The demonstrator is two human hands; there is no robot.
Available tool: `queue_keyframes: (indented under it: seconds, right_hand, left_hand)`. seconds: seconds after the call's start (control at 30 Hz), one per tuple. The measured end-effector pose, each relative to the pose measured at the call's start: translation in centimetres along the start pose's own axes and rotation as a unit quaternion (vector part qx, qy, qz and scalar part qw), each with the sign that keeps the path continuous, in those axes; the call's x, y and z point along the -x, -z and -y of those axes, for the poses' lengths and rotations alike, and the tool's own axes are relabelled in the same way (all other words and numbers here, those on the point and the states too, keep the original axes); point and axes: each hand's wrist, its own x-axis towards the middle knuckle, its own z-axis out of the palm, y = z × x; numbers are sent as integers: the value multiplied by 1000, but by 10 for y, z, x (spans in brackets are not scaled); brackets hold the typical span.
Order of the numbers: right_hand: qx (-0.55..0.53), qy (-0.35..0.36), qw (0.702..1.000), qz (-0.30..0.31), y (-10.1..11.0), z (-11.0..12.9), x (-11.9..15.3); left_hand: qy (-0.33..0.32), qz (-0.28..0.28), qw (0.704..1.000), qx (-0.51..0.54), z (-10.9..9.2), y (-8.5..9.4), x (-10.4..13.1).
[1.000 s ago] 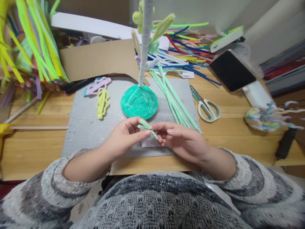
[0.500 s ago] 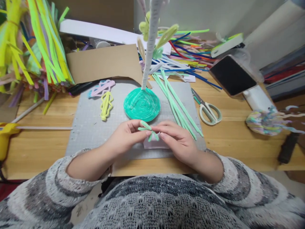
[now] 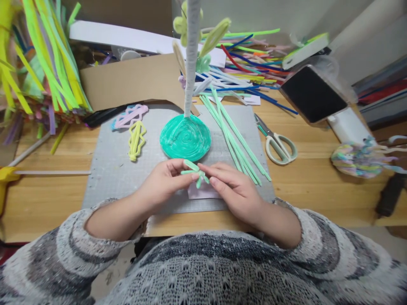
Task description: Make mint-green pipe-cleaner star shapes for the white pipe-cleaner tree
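Note:
Between my hands is a small light green piece [image 3: 191, 165] bent from fuzzy stems into several loops. My left hand [image 3: 165, 180] pinches its left side between thumb and fingers. My right hand [image 3: 237, 188] has its fingertips closed on the right side of the same piece. Below it a white paper [image 3: 203, 192] lies on the grey cutting mat [image 3: 121, 178]. Just beyond my hands stands a round teal base [image 3: 185, 137] with a white wrapped stem [image 3: 190, 63] rising from it. Long mint green stems [image 3: 235, 140] lie to the right of the base.
Scissors [image 3: 280, 148] lie right of the mat, near a phone [image 3: 313, 94]. Yellow and pink-blue zigzag pieces [image 3: 136, 140] rest on the mat's left. A yellow glue gun [image 3: 6, 180] sits far left. Cardboard [image 3: 133, 82] and piled coloured stems [image 3: 254, 63] are behind.
The whole view has shifted slightly, with the base and stem now a little further left. My hands keep their hold on the green piece, which looks slightly turned.

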Motion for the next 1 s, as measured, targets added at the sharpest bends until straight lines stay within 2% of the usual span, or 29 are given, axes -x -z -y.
queue_keyframes:
  seconds: [0.07, 0.17, 0.23, 0.33, 0.7, 0.9, 1.0]
  right_hand:
    - [-19, -48, 999, -15, 1, -1, -1]
    - [-102, -139, 983, -64, 3, -4, -5]
    - [-174, -161, 966, -101, 3, -5, -8]
    - [-233, -163, 951, -119, 3, -6, -11]
    - [-348, -233, 905, -78, 9, -2, -12]
    - [-327, -189, 914, -146, 13, -5, -16]
    - [-315, -171, 920, -161, 11, -6, -15]
  left_hand:
    - [7, 3, 1000, -4, 0, -1, 1]
    - [8, 11, 1000, 7, -1, -2, 1]
    - [6, 6, 1000, 29, 0, -2, 1]
    - [7, -3, 998, 64, 1, -3, 1]
    - [23, -6, 996, 87, 0, -2, 0]
    - [5, -29, 996, 81, 0, -2, 0]
    - [-4, -22, 998, 59, 0, -2, 0]
